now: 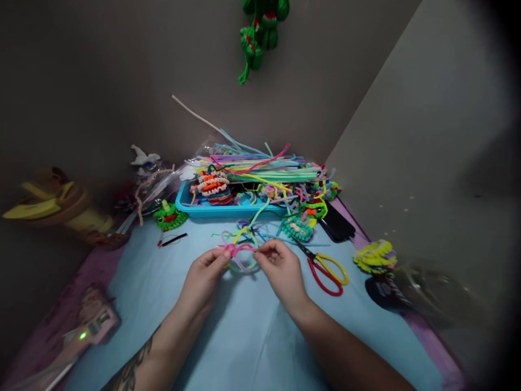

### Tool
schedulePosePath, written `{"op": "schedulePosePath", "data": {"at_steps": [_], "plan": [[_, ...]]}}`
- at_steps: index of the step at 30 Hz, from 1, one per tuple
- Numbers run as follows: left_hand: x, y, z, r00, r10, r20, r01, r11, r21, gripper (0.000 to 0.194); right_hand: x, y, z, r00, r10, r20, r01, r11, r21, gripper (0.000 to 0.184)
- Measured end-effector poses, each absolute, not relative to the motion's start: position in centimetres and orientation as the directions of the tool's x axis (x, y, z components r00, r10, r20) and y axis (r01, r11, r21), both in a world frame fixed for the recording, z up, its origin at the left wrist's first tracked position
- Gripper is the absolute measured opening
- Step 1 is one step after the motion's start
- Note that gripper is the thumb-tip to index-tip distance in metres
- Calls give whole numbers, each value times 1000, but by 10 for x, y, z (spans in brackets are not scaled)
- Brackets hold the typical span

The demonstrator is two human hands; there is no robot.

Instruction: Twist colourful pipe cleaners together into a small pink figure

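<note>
Between my two hands hangs a looped bundle of pipe cleaners (244, 247) in pink, lilac, mint and yellow, held just above the blue cloth. My left hand (209, 270) pinches its pink knotted middle between thumb and fingers. A pink end on the right side is gripped by the thumb and fingertips of my right hand (283, 267). One mint strand rises from the bundle toward the tray. Red-and-yellow handled scissors (325, 271) lie to the right of my right hand, and loose pipe cleaner scraps lie just beyond both hands.
A blue tray (240, 210) heaped with pipe cleaners stands at the back. Around it are a green frog-like figure (169, 217), a teal fuzzy piece (299, 228) and a black phone-like slab (337, 224). A power strip (91, 328) with a green light sits front left; a yellow fuzzy piece (375, 256) is at right.
</note>
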State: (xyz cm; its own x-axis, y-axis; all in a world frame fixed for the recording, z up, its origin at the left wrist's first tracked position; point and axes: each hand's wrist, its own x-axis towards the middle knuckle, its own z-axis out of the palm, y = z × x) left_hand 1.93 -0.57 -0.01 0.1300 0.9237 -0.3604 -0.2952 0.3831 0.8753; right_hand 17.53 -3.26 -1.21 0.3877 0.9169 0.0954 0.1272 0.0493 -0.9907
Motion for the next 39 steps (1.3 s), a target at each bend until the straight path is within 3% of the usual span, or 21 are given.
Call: {"op": "schedulePosePath", "data": {"at_steps": [8, 12, 18, 26, 39], "plan": [[22, -8, 1, 147, 911, -385, -409, 411, 815, 25, 172, -38, -9, 350, 865, 360, 434, 191, -881, 6], [22, -10, -1, 178, 905, -385, -415, 424, 805, 23, 171, -40, -12, 245, 868, 431, 516, 260, -816, 19], [21, -12, -1, 220, 898, -381, -432, 440, 788, 21, 175, -42, -18, -11, 833, 553, 667, 418, -617, 41], [21, -12, 5, 252, 883, -396, -431, 469, 771, 24, 181, -42, -12, -234, 827, 512, 783, 472, -405, 54], [19, -10, 5, 269, 888, -374, -346, 452, 822, 23, 179, -44, -10, -287, 858, 426, 801, 459, -384, 48]]}}
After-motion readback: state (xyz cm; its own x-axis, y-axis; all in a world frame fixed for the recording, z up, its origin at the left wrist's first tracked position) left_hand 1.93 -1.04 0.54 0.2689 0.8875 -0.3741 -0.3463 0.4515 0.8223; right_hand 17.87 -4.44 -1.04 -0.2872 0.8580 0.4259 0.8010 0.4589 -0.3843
